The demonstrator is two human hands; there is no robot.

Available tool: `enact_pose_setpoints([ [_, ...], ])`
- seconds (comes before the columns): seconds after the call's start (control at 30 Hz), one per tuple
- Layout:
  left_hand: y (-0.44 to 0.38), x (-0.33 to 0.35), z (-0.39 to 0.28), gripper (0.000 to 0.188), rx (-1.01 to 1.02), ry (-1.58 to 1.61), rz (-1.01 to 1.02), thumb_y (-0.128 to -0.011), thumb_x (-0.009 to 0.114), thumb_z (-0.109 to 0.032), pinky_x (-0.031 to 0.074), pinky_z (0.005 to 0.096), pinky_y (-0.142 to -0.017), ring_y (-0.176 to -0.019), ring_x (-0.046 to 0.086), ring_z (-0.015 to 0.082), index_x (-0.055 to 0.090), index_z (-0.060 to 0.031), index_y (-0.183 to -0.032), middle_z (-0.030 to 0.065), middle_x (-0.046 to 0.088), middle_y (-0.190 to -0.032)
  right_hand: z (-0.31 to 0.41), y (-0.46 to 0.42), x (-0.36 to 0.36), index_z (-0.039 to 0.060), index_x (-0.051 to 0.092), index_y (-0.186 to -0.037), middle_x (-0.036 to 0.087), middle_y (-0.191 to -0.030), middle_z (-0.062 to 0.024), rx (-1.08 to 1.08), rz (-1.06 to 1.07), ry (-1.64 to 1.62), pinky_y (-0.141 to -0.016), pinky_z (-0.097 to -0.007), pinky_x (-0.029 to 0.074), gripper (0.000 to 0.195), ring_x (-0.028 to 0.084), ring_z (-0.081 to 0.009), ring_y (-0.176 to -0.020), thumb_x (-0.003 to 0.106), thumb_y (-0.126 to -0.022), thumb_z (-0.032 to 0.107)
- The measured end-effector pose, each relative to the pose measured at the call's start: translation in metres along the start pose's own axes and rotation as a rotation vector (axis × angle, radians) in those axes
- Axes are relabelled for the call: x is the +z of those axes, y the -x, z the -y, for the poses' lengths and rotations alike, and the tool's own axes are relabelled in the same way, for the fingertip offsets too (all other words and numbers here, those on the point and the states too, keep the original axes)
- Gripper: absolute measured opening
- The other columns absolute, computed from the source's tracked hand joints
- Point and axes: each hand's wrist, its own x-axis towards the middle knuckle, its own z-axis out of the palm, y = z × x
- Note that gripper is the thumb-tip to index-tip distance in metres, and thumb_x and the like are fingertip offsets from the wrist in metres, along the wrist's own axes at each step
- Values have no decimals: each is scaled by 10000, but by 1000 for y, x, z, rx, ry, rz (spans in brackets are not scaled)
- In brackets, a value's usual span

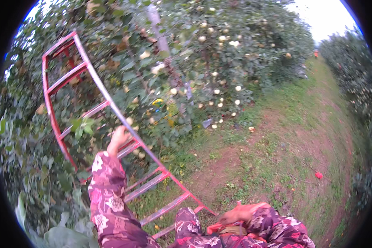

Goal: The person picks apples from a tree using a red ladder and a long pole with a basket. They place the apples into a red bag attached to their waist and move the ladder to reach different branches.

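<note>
A red-painted metal ladder (107, 91), its paint worn on the rungs, stands tilted against leafy fruit trees on the left. My left hand (119, 138) is at its right side rail between two rungs, fingers curled in at the rail and partly hidden. Several pale fruits (141, 154) hang just behind that hand. At my waist is an orange cloth bag (214, 228). My right hand (234, 215) lies over the bag's upper edge, and its fingertips are hard to make out. Both arms wear patterned camouflage sleeves (111, 198).
Pale apples (217, 91) hang low on the tree row. A grass-and-dirt lane (266, 145) runs away at the right, with a red object (318, 175) lying on it. Another tree row (348, 68) borders it. Far off stands a figure in orange (316, 54). Large leaves (65, 237) fill the lower left.
</note>
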Motion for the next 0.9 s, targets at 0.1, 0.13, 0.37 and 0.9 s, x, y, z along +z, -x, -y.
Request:
enact_pose_setpoints([
  [0.1,-18,-27,40,264,34,-156,-98,-758,677,-191,505,410,-857,-934,641,339,675,-16,-957,187,669,-935,-31,81,-32,82,634,-1190,673,-1132,-125,184,-19,-179,-883,-383,490,422,636,-262,-1000,565,-866,344],
  [0.13,-18,-42,50,274,7,-184,-114,-757,676,-201,499,411,-874,-949,636,346,674,-20,-963,190,666,-945,-21,110,-54,92,640,-1186,671,-1140,-119,242,40,-141,-875,-376,493,417,637,-258,-997,572,-863,348],
  [0.37,-12,-83,97,190,-35,-264,-584,-794,592,-11,479,422,-867,-955,613,347,625,-2,-982,185,639,-964,5,48,-219,117,644,-1173,705,-1025,-117,205,-14,182,-839,-373,512,400,665,-269,-942,584,-851,346],
  [0.9,-67,-131,137,459,-136,-499,-387,-1000,403,-409,444,517,-658,-745,604,433,582,-36,-801,221,612,-776,-44,-271,-189,52,617,-1071,681,-927,-169,-130,102,102,-778,-398,503,285,656,-289,-874,580,-870,251],
])
